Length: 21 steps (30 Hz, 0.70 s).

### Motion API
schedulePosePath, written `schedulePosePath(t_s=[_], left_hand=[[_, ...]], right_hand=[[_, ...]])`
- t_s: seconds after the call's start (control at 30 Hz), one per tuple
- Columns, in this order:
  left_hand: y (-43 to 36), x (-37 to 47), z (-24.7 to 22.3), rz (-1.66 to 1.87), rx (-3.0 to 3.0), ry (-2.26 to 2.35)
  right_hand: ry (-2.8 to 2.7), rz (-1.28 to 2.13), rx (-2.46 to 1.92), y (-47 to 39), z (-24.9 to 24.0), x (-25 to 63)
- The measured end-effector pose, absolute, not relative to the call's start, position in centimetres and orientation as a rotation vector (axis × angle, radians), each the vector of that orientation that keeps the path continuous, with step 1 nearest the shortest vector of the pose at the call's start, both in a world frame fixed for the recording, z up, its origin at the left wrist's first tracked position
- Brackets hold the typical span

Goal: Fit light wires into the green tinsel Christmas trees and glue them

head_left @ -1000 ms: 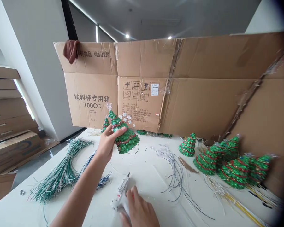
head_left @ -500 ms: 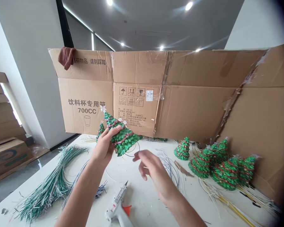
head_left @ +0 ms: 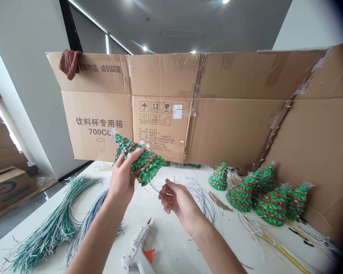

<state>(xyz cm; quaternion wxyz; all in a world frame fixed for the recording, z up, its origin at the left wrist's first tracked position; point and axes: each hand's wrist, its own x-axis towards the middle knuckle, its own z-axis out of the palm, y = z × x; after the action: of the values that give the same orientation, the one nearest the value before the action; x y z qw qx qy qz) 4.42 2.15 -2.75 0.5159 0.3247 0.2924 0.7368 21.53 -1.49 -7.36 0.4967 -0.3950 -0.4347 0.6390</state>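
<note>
My left hand (head_left: 125,177) is closed around a small green Christmas tree (head_left: 144,164) with red garlands and a clear star at its tip. The tree leans with its star to the upper left and its base to the lower right. A thin dark wire (head_left: 154,188) comes out below the base. My right hand (head_left: 175,198) pinches the free end of that wire between thumb and fingers. On the table below lies a white glue gun (head_left: 137,247) with an orange trigger, its nozzle pointing away from me.
Several finished-looking trees (head_left: 267,201) stand at the right. Bundles of green-white wires (head_left: 50,228) and blue-white wires (head_left: 88,220) lie at the left. More loose wires (head_left: 274,243) lie at the right. A cardboard wall (head_left: 231,129) borders the table's far side.
My right hand has closed on the wire under the tree, its fingers having been looser before. The tree has tilted further toward the left. The whole view has shifted slightly.
</note>
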Motion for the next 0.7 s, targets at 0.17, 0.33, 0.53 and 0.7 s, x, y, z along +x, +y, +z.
schedulePosePath(t_s=[0.17,0.33,0.53,0.7], left_hand=[[1.7,4.5,-2.4,1.831,0.843,0.711],[1.3,4.9,-2.2,1.868,0.933,0.764],[1.4,5.2,-2.7,1.85,1.091,0.786],[1.2,4.7,-2.9,1.839,1.402,0.997]], right_hand=[[-1.329,1.251,-1.093,0.1,-7.4,23.3],[-1.4,0.766,-1.124,0.3,-6.6,24.5],[-1.651,0.437,-1.273,-0.6,-5.5,25.4],[-1.415,0.445,-1.145,-0.9,-4.8,25.6]])
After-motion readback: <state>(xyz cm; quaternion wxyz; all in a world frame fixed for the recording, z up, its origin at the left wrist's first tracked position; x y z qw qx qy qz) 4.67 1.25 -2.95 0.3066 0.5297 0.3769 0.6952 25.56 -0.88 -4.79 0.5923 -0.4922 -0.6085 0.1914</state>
